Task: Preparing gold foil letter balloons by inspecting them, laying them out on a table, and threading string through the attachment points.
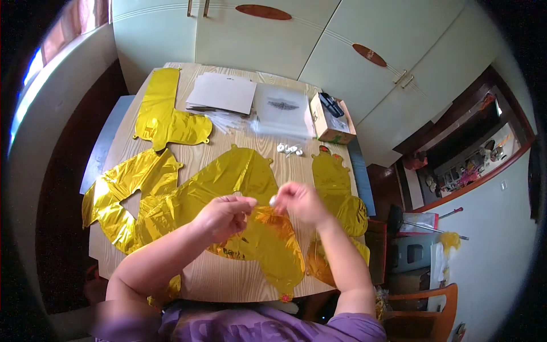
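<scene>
Flat gold foil balloons cover much of the wooden table (222, 283). Over the large curved foil balloon (239, 171) in the middle, my two hands are raised close together. My left hand (225, 216) is closed in a pinch, and whatever sits between its fingertips is too small to make out. With thumb and fingers, my right hand (305, 204) grips a small white roll-like piece (273, 201). Several similar small white pieces (289, 149) lie in a cluster beyond my hands. Just below my fingers, the foil shows an orange reflection.
An L-shaped foil balloon (156, 117) lies far left, another gold foil piece (332, 179) on the right. At the back are a stack of white cards (221, 93), clear plastic bags (282, 108) and a wooden box (335, 130) holding a black object. A wooden chair (447, 310) stands at right.
</scene>
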{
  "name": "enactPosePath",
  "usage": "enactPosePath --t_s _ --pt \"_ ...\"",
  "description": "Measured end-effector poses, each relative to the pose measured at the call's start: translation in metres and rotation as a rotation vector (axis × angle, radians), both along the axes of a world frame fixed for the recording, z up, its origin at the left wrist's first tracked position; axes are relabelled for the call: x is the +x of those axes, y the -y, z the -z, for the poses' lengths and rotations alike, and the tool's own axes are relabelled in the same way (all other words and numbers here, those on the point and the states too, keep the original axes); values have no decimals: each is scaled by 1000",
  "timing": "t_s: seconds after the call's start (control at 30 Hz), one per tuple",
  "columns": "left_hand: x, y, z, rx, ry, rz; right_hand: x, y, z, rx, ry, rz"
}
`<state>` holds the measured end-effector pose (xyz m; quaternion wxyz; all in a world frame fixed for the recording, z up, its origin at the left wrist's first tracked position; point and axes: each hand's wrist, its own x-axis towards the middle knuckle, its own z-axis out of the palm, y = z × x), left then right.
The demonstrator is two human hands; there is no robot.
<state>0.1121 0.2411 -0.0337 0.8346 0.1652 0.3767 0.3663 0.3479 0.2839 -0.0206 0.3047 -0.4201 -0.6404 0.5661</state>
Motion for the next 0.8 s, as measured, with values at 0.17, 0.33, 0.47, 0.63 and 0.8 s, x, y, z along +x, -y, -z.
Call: enactPosePath --t_s 0.17,0.33,0.47,0.63,0.8 --pt "-13 19 -23 34 -91 -1 56 -109 37 -93 369 430" --pt "-34 61 -18 129 -150 6 67 -165 77 250 652 455" --pt "-58 101 -32 213 -314 120 71 -137 60 153 493 595" --pt "-103 177 -51 341 -329 310 16 70 -30 798 715 387" --pt "-120 230 -14 744 -340 788 -31 253 -2 113 242 -512"
